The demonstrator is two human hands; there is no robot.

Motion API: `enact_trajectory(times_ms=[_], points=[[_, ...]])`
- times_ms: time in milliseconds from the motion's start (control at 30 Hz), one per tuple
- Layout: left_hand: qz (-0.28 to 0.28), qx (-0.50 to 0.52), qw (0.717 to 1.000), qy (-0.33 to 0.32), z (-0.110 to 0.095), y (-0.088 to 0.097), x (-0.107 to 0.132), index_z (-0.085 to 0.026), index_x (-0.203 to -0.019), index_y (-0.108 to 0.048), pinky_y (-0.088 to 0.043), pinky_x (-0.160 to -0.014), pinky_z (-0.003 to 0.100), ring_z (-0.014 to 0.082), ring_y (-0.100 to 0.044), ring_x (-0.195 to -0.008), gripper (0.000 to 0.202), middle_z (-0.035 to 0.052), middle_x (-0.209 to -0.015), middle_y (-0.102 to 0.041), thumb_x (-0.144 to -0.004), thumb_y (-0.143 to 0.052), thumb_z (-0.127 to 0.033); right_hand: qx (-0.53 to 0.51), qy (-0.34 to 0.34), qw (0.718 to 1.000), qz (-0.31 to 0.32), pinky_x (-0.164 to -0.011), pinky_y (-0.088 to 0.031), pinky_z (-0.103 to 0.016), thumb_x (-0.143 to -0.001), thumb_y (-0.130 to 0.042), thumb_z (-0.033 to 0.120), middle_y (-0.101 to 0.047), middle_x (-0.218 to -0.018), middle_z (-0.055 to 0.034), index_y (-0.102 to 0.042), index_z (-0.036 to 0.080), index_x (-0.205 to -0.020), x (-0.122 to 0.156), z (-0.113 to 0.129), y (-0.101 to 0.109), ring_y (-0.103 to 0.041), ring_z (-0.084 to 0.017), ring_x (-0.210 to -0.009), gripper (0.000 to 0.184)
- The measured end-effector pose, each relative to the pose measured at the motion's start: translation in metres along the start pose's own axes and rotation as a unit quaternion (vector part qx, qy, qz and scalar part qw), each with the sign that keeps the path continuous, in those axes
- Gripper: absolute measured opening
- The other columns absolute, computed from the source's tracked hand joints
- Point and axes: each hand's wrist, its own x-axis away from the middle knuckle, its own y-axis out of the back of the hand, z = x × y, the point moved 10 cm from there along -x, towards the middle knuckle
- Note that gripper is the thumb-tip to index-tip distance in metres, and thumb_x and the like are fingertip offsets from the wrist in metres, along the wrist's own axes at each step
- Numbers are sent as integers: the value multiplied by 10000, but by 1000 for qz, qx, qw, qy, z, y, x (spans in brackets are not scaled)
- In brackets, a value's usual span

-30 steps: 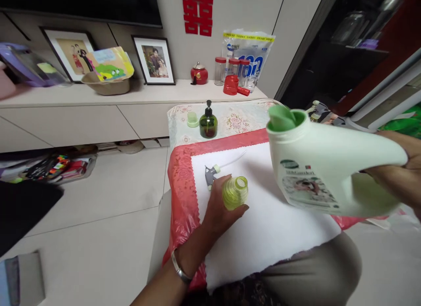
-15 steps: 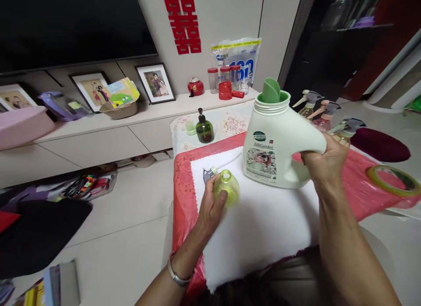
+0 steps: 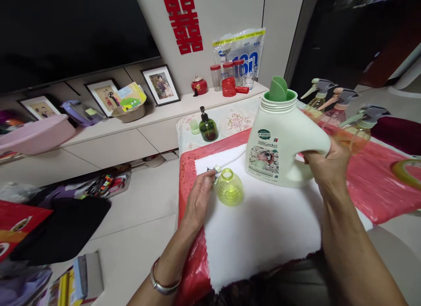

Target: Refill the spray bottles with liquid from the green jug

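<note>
My right hand [image 3: 324, 165] is wrapped round the handle of a white detergent jug [image 3: 279, 139]. The jug stands upright on the white cloth [image 3: 263, 227], its green spout uncapped. A small yellow-green bottle [image 3: 229, 188] stands open-necked on the cloth just left of the jug. My left hand [image 3: 197, 196] lies beside that bottle with fingers stretched out. Its fingertips touch a grey spray head [image 3: 214, 169], whose thin tube runs toward the jug. The left hand is off the bottle.
A red plastic sheet [image 3: 378, 183] covers the table under the cloth. Three spray bottles [image 3: 338, 108] stand behind the jug, a tape roll [image 3: 406, 172] lies far right. A dark green pump bottle [image 3: 208, 128] and a small green cap [image 3: 194, 126] sit at the table's far end.
The jug went from tilted in the air to standing upright on the cloth. My left hand let go of the yellow-green bottle and reached to the spray head.
</note>
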Motion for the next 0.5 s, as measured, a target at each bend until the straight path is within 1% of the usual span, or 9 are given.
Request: enact_trajectory(times_ms=[100, 167, 233, 267, 333, 367, 400, 433, 500], points=[[-34, -59, 998, 11, -3, 20, -11, -224, -1233, -633, -494, -989, 439, 270, -633, -1154, 457, 104, -1269, -674, -940, -534, -561, 10, -12, 999, 28, -615, -422, -266, -632, -714, 320, -645, -785, 3, -733, 154, -953, 1, 2, 1, -538, -151, -708, 362], [-45, -92, 994, 22, -2, 30, -21, -218, -1227, -628, -501, -964, 427, 258, -634, -1118, 426, 108, -1268, -665, -901, -598, -491, 17, -17, 998, 58, -638, -434, -277, -619, -752, 351, -683, -837, -7, -745, 167, -990, 2, 6, 3, -572, -167, -740, 415], [-43, -121, 992, 22, 2, 36, -32, -196, -1210, -626, -511, -934, 424, 259, -632, -1092, 430, 124, -1269, -649, -856, -631, -439, 11, -30, 993, 111, -711, -482, -305, -632, -797, 409, -727, -963, -20, -745, 209, -1097, 4, 10, 3, -638, -200, -835, 509], [-37, -140, 989, 16, 3, 36, -37, -187, -1195, -631, -516, -918, 425, 263, -630, -1082, 427, 130, -1260, -643, -839, -636, -422, 6, -40, 989, 140, -759, -510, -330, -646, -812, 448, -735, -1052, -24, -728, 248, -1175, 6, 11, 3, -666, -222, -903, 572], [-25, -187, 982, 1, 7, 35, -47, -179, -1170, -643, -525, -883, 423, 271, -630, -1069, 409, 134, -1228, -635, -821, -633, -393, 7, -58, 983, 175, -863, -548, -405, -653, -831, 520, -706, -1229, -24, -664, 337, -1313, 10, 12, 9, -681, -270, -1044, 704], [-20, -210, 977, -6, 9, 34, -50, -178, -1167, -646, -529, -865, 419, 274, -630, -1064, 404, 135, -1214, -630, -819, -631, -381, 10, -63, 983, 174, -909, -554, -451, -637, -839, 543, -686, -1282, -27, -640, 366, -1347, 10, 13, 16, -672, -294, -1099, 758], [-14, -231, 973, -11, 11, 32, -53, -175, -1174, -645, -534, -847, 415, 276, -631, -1056, 405, 137, -1202, -623, -820, -630, -372, 10, -63, 985, 160, -944, -553, -493, -612, -850, 550, -675, -1306, -33, -632, 378, -1360, 10, 14, 25, -661, -316, -1137, 797], [-10, -250, 968, -15, 12, 29, -55, -169, -1187, -639, -537, -835, 412, 277, -632, -1045, 415, 140, -1196, -616, -822, -630, -365, 5, -59, 989, 135, -973, -548, -522, -592, -859, 542, -673, -1310, -46, -640, 375, -1355, 8, 14, 35, -652, -333, -1162, 811], [1, -290, 957, -23, 14, 22, -57, -160, -1223, -619, -539, -842, 415, 282, -628, -1045, 458, 146, -1199, -603, -813, -654, -358, -27, -37, 996, 78, -1016, -537, -544, -581, -876, 499, -689, -1273, -84, -681, 340, -1314, 5, 15, 56, -653, -349, -1169, 775]])
